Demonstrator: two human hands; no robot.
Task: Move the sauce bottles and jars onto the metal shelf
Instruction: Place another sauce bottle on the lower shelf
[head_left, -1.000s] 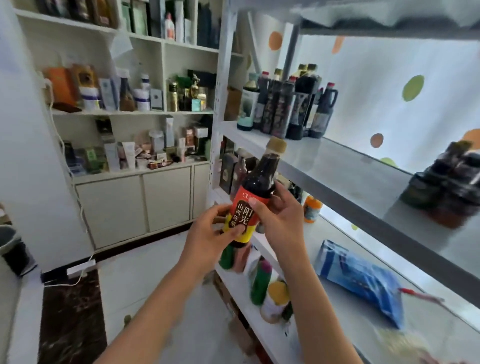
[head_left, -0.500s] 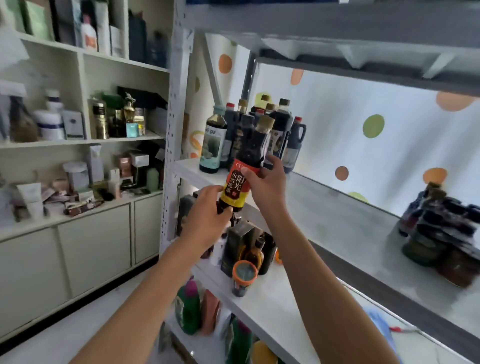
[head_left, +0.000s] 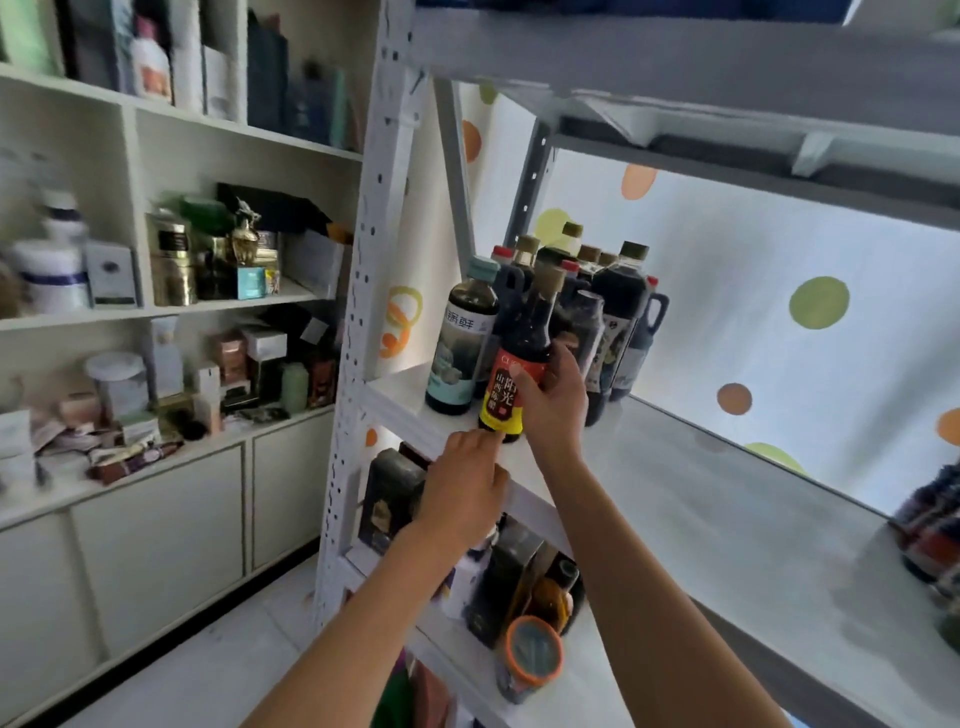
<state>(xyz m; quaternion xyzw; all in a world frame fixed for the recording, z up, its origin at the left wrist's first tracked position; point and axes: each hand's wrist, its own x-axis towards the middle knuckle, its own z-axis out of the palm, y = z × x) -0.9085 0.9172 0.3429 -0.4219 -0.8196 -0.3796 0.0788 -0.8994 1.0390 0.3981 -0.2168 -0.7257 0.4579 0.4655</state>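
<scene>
bottle: dark sauce bottle (head_left: 519, 358) with a red and yellow label, stood upright at the front edge of the metal shelf (head_left: 675, 499), just in front of the bottle cluster (head_left: 576, 312)
right hand: right hand (head_left: 553, 400) was wrapped around the bottle's right side at label height, thumb across the label, so a proper grip
left hand: left hand (head_left: 462, 488) sat just below and left of the bottle, by the shelf's front lip, fingers loosely curled with nothing in them; one fingertip came right up to the bottle's base, can't tell if it actually touched
cluster: a bunch of dark bottles packed behind the held bottle, plus a green-capped bottle (head_left: 462, 343) just left of it
hidden stuff: the bottle's lower right side was covered by the right hand, and most of the cluster's labels were blocked by the bottle and hand
cut off: some jars (head_left: 930, 530) far to the right of the bottle were blurry and sliced by the frame edge
hard to read: boxes and an orange-rimmed jar (head_left: 532, 652) on the level below the bottle, too soft to make out
</scene>
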